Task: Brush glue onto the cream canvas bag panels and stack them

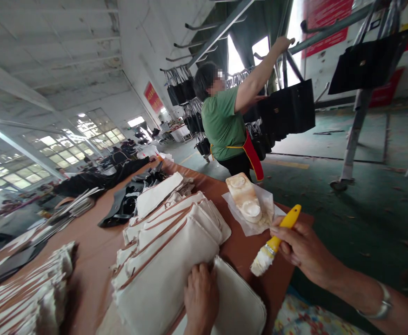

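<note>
My right hand (303, 249) grips a paintbrush by its yellow handle (287, 223). White paste coats the bristles (261, 261), which point down and left over the table edge. My left hand (201, 295) lies at the front of a pile of white bag panels (165, 260) with brown edging, its fingers bent together on a panel's edge. Part of that grip is hidden. Just right of it lies another white bag panel (238, 298) with a rounded corner. Beyond the brush, a paste-smeared container (242, 190) rests on a white sheet (247, 228), with white paste on it.
More white pieces (32, 293) lie at left on the brown table (88, 260), with black pieces (130, 200) farther back. A co-worker in a green shirt (223, 125) handles a black bag (289, 109) at a wheeled rack (357, 125).
</note>
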`<action>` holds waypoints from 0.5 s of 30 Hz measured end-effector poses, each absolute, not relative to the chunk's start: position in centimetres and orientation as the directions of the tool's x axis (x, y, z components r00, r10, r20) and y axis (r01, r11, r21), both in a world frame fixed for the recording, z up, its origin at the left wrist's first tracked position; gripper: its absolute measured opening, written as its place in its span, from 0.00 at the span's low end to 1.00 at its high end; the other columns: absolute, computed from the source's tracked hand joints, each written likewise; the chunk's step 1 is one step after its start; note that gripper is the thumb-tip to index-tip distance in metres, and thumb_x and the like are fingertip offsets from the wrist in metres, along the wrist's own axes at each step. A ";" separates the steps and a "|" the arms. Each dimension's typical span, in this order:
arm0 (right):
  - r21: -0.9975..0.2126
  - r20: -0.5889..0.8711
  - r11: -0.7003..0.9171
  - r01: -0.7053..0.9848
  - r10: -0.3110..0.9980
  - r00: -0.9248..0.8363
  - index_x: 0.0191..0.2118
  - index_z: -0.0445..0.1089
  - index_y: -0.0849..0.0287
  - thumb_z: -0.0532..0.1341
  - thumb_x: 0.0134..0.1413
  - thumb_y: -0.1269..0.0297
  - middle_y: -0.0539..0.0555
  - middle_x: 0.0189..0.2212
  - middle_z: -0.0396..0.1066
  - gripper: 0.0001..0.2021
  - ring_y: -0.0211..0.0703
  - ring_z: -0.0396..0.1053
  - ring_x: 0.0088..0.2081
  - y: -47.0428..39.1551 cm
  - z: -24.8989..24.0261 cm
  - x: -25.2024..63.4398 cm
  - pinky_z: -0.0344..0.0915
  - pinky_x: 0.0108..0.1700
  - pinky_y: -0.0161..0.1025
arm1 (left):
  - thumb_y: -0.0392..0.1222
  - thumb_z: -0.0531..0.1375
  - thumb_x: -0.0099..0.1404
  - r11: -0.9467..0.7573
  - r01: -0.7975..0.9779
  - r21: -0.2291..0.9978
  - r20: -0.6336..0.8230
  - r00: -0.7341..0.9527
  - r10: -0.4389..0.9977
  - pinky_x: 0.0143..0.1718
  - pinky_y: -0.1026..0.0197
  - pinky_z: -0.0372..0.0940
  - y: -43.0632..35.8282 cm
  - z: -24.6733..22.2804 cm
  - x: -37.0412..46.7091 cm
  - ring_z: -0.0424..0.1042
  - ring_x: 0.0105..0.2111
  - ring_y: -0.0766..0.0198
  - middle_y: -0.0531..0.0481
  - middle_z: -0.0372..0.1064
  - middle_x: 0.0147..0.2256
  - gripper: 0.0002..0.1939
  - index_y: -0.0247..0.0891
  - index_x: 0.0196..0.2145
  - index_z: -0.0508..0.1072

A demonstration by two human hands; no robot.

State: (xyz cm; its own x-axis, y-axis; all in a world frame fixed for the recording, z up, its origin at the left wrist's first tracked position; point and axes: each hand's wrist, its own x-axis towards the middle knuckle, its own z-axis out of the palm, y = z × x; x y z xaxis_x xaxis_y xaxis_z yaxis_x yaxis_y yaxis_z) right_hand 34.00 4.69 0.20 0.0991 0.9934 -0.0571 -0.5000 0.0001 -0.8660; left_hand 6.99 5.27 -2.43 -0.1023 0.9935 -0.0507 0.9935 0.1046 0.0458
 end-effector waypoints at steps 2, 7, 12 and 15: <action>-0.868 -0.069 -0.021 -0.496 0.995 0.078 0.37 0.64 0.60 0.65 0.54 0.53 0.41 0.14 0.53 0.15 0.29 0.45 0.14 5.1 -0.1 33.2 0.41 0.16 0.28 | 0.44 0.47 0.70 0.113 0.993 0.039 -0.046 -0.111 0.993 0.44 0.50 0.60 5.1 -2.7 7.1 0.68 0.46 0.47 0.39 0.69 0.44 0.15 0.37 0.40 0.71; -0.885 -0.034 0.001 -0.466 0.997 0.066 0.35 0.62 0.59 0.66 0.51 0.52 0.40 0.13 0.52 0.17 0.30 0.45 0.14 5.9 -0.4 31.9 0.41 0.16 0.28 | 0.44 0.54 0.64 0.094 0.979 0.180 -0.082 -0.081 0.993 0.44 0.51 0.59 5.3 -2.6 7.0 0.68 0.45 0.47 0.37 0.69 0.43 0.11 0.35 0.37 0.72; -0.895 -0.035 -0.012 -0.445 0.998 0.044 0.35 0.62 0.59 0.65 0.52 0.54 0.40 0.13 0.53 0.16 0.31 0.46 0.14 6.3 -1.2 31.0 0.40 0.16 0.29 | 0.44 0.54 0.64 0.062 0.878 0.475 -0.162 0.018 0.987 0.38 0.59 0.62 4.9 -1.7 6.7 0.72 0.35 0.56 0.45 0.74 0.31 0.12 0.34 0.34 0.74; -0.914 0.049 0.044 -0.403 0.999 -0.002 0.35 0.62 0.59 0.63 0.56 0.57 0.41 0.14 0.53 0.12 0.32 0.47 0.16 6.1 -1.6 30.6 0.42 0.18 0.29 | 0.46 0.55 0.64 0.049 0.751 0.658 -0.197 0.109 0.974 0.38 0.63 0.63 4.2 -1.1 6.8 0.73 0.36 0.59 0.49 0.76 0.34 0.15 0.34 0.40 0.76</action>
State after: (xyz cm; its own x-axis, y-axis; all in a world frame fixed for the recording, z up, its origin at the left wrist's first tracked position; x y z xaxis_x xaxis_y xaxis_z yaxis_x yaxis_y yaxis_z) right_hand 30.60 6.12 -1.57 -0.0016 0.9988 0.0493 -0.4035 0.0444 -0.9139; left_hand 6.75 4.20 -1.06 0.1088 0.9743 -0.1973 0.7513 0.0493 0.6581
